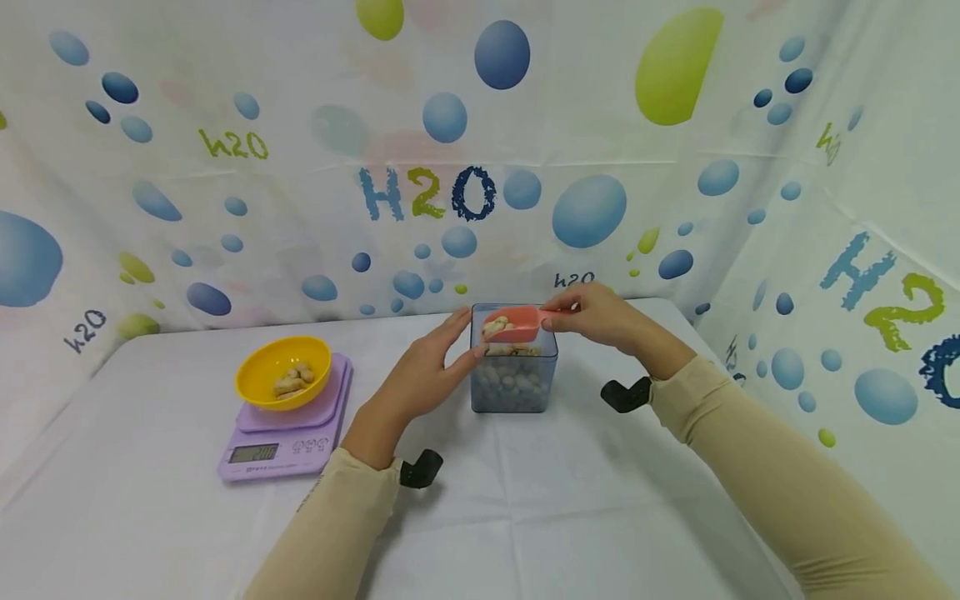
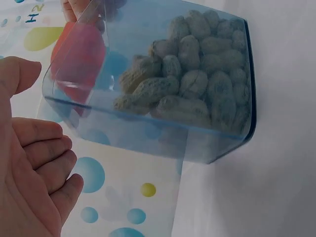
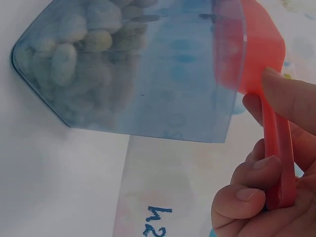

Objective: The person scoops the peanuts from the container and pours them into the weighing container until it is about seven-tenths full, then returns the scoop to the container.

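Note:
A clear blue-tinted container (image 1: 513,383) stands on the white table, partly filled with peanuts in their shells (image 2: 192,84). My right hand (image 1: 600,318) grips the handle of a red scoop (image 1: 525,323), thumb along its top and fingers curled under, as the right wrist view shows. The scoop's bowl is at the container's mouth, with a few peanuts (image 1: 497,325) in it. My left hand (image 1: 422,371) is at the container's left side, fingers loosely extended near the rim; in the left wrist view its palm (image 2: 24,177) holds nothing.
Left of the container, a purple kitchen scale (image 1: 300,454) with a lit display carries a yellow bowl (image 1: 251,385) holding several peanuts (image 1: 292,382). A white curtain (image 1: 285,208) with blue and green dots hangs behind the table and along its right side.

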`<state>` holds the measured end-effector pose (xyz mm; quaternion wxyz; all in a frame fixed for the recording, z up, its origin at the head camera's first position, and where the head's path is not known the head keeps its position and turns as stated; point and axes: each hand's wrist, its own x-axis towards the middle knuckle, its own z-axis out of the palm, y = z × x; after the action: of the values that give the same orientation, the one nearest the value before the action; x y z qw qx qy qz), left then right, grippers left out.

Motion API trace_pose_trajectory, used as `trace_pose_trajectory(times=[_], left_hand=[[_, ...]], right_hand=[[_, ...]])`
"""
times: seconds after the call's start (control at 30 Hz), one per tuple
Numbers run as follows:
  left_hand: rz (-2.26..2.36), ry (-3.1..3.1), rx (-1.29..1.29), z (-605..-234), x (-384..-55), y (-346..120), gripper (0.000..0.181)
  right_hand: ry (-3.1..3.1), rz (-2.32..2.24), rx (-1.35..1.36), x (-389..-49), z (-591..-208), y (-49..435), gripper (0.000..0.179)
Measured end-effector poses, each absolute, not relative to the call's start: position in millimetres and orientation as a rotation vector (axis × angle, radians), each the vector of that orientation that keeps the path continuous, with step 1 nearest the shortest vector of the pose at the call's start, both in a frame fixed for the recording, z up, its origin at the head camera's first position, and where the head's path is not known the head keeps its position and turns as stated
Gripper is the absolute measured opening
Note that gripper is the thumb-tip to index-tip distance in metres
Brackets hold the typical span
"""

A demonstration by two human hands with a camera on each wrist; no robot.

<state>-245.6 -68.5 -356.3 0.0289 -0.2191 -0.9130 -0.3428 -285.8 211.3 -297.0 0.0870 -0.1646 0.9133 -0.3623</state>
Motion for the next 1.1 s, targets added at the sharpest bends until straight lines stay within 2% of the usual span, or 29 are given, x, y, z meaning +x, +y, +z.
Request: trace_pose_trajectory(times=[0.63, 1.1], left_hand=[[-0.851, -2.885, -0.519, -341.4, -228.6, -138.6, 0.073], [-0.796, -2.873, -0.364, -333.5, -197.0, -212.2, 0.070]], right_hand=[[2.756, -1.102, -0.534, -287.7, -276.3, 185.4, 0.041], [2.807, -1.112, -0.713, -279.2, -276.9, 126.7, 0.035]])
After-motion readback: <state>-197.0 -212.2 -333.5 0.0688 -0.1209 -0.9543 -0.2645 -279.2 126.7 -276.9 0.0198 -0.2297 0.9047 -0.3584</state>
